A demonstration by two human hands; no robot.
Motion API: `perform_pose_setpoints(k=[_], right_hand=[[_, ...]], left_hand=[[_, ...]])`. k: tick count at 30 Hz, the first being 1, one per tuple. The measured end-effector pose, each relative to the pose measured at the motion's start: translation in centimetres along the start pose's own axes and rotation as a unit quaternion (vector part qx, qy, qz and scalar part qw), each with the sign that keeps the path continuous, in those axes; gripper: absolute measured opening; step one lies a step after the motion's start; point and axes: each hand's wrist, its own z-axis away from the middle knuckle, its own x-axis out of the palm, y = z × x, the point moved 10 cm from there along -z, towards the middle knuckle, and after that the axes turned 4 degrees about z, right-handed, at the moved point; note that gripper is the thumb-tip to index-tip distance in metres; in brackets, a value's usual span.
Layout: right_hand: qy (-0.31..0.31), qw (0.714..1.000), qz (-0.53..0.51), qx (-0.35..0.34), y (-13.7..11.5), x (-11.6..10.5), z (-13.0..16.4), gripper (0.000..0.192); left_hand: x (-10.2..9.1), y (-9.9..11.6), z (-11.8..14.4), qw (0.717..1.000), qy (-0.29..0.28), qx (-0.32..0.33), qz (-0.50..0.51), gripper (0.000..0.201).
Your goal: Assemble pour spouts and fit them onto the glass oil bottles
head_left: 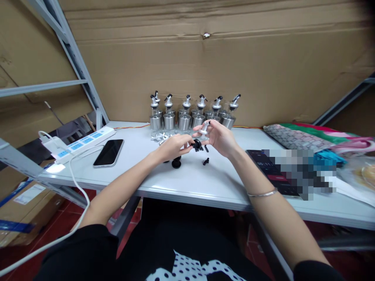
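My left hand (175, 146) pinches a small black ring-shaped part (197, 144) over the white table (205, 183). My right hand (220, 137) holds a silver pourer spout (205, 128) just above that black part, so the two pieces meet between my fingertips. Loose black parts lie below my hands: a round black cap (176, 163) and a small black stopper (206, 160). A row of several glass bottles with steel collars and pourer tops (193, 115) stands behind my hands against the cardboard wall. Small white pieces (160, 137) lie near the leftmost bottle.
A dark phone (108, 152) lies face up at the left, beside a white power strip (84, 142) with a white cable trailing off the table edge. A second dark device (271, 169) lies at the right, next to patterned fabric bags (307, 136). Cardboard boxes sit on the floor at left.
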Motion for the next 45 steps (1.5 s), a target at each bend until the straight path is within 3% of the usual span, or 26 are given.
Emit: perform_pose_setpoints(k=[9,16,22,26,29,31,38,42,45], right_hand=[[0.037,0.998,-0.01,-0.055,-1.2,-0.5,0.0,0.021],[-0.018,0.999,-0.046,-0.007,-0.5,1.0,0.2,0.023],[-0.05,0.996,-0.073,0.004,-0.1,1.9,0.3,0.016],[-0.063,0.995,-0.077,0.025,0.3,2.3,0.4,0.017],[-0.072,0.994,-0.082,0.031,0.3,2.5,0.5,0.017],[-0.076,0.994,-0.078,0.03,0.1,2.6,0.6,0.017],[-0.054,0.998,-0.021,0.036,0.7,2.3,0.4,0.027],[0.046,0.996,0.065,-0.036,-0.4,0.0,0.0,0.029],[0.041,0.979,0.168,-0.106,-1.8,0.2,0.2,0.027]], left_hand=[[-1.1,0.2,0.0,0.997,0.056,0.011,-0.047,0.005],[-2.8,1.6,0.3,0.986,0.133,0.051,-0.089,0.007],[-3.3,1.4,0.5,0.982,0.157,0.026,-0.105,0.005],[-3.6,0.9,0.6,0.978,0.173,0.0,-0.113,0.024],[-3.8,1.3,0.6,0.975,0.178,0.016,-0.128,0.046],[-3.5,1.7,0.6,0.976,0.164,0.036,-0.142,0.049],[-2.5,1.7,0.4,0.978,0.118,0.056,-0.161,0.045],[-2.9,1.2,0.3,0.981,0.133,0.03,-0.14,0.043],[-3.1,0.5,0.2,0.983,0.125,-0.004,-0.132,0.041]])
